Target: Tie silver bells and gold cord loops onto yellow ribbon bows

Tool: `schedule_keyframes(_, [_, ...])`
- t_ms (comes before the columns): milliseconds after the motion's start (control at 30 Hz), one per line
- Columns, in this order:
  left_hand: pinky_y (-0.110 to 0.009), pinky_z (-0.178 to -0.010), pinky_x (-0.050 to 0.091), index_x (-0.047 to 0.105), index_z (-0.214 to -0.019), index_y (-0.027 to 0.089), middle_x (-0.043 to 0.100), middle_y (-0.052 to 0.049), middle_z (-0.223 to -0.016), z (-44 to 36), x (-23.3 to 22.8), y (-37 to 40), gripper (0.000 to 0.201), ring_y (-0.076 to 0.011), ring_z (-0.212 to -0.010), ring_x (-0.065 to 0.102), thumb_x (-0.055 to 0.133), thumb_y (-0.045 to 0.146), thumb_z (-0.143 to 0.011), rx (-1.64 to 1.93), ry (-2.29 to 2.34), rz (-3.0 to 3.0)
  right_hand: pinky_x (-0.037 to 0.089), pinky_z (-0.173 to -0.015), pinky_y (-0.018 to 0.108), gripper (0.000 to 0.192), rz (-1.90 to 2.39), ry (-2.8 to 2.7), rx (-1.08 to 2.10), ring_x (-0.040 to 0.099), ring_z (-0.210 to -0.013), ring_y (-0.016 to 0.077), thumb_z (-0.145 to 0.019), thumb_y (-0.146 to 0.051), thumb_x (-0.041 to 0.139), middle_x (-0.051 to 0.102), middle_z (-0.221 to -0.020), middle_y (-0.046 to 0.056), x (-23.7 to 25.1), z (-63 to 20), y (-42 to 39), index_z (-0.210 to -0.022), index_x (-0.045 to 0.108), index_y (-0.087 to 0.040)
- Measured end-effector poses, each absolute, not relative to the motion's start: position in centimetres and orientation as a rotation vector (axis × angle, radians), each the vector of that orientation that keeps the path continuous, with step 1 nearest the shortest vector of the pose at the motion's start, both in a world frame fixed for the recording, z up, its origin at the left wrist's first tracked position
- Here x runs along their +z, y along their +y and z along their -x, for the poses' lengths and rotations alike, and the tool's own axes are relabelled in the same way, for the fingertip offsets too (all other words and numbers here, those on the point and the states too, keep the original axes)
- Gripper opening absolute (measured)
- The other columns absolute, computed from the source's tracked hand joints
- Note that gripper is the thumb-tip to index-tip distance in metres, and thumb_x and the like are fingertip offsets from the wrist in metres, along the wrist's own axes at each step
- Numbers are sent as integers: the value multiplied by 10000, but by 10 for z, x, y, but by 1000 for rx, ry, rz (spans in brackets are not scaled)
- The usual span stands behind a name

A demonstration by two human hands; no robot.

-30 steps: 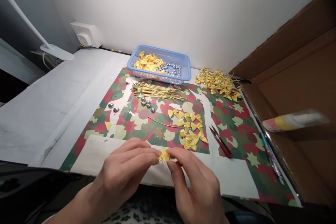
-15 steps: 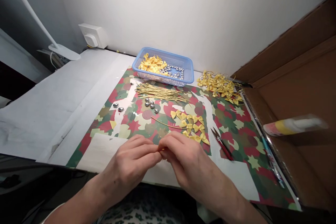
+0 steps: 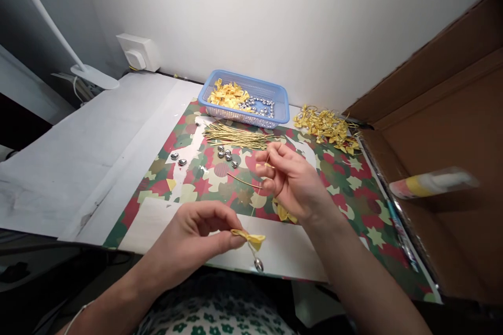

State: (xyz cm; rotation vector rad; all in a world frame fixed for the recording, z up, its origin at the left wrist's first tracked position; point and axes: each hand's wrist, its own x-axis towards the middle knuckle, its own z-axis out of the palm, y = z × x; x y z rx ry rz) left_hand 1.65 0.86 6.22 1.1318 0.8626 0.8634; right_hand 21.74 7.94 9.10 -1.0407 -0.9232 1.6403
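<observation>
A yellow ribbon bow (image 3: 256, 241) is pinched between the thumb and forefinger of my left hand (image 3: 204, 230), low over the front of the table. From the bow hangs a silver jingle bell (image 3: 258, 265) on a short cord. Farther up and to the right, my right hand (image 3: 293, 175) has thumb and forefinger pressed on a thin yellow cord (image 3: 268, 158), its other fingers curled. A loose cord (image 3: 243, 180) lies on the patterned sheet left of it. Yellow bows (image 3: 286, 213) show partly beneath my right hand; the others are hidden.
A blue basket (image 3: 271, 121) holds yellow bows and silver bells. Before it lie a bundle of cords (image 3: 236, 136) and several loose bells (image 3: 226, 154). A pile of bows with cords (image 3: 326, 125) sits at the back right, beside a cardboard box (image 3: 444, 115) and glue bottle (image 3: 428, 186).
My hands have come apart from each other. The right moved up and away with the cord; the left stayed low, and the bow and dangling bell now show.
</observation>
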Motion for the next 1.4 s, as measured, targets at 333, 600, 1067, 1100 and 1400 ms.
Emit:
schedule_keyframes(333, [-118,-634,520,775,-842,201,823,29,-723,-13,74,5,166,-66,-650,706,918,164,-766,758,738,-657,665,-832,363,267,1149,-866,1211,476,-539,29,-941,-284,684,565,-786,-71,54,-277,127,-818,459,-212])
schedule_keyframes(600, [-157,-646,519,792,-840,194,799,2,-778,-10,73,5,148,-93,-691,694,919,213,-768,750,708,-676,610,-688,249,144,1275,-992,702,501,-523,50,-963,-221,596,567,-732,-81,33,-322,155,-895,470,-230])
schedule_keyframes(1067, [-281,-732,537,798,-983,253,776,-6,-858,-21,73,3,105,-174,-782,673,724,230,-911,903,1047,-1291,497,-669,255,111,1193,-1945,921,599,-745,125,-982,-193,605,671,-919,29,108,-218,-8,-1031,705,-193])
schedule_keyframes(1100, [-278,-726,534,797,-978,253,771,-4,-851,-21,72,3,95,-172,-780,667,728,240,-914,885,1035,-1271,477,-648,251,116,1213,-1902,945,590,-737,125,-988,-199,593,666,-879,25,104,-217,-8,-974,708,-188])
schedule_keyframes(1400, [-279,-700,545,788,-904,210,751,-22,-800,-20,74,8,79,-180,-777,691,799,284,-878,731,809,-887,368,-455,189,314,1255,-1226,1643,460,-495,73,-942,-473,682,543,-628,-30,83,-218,-6,-896,707,-163])
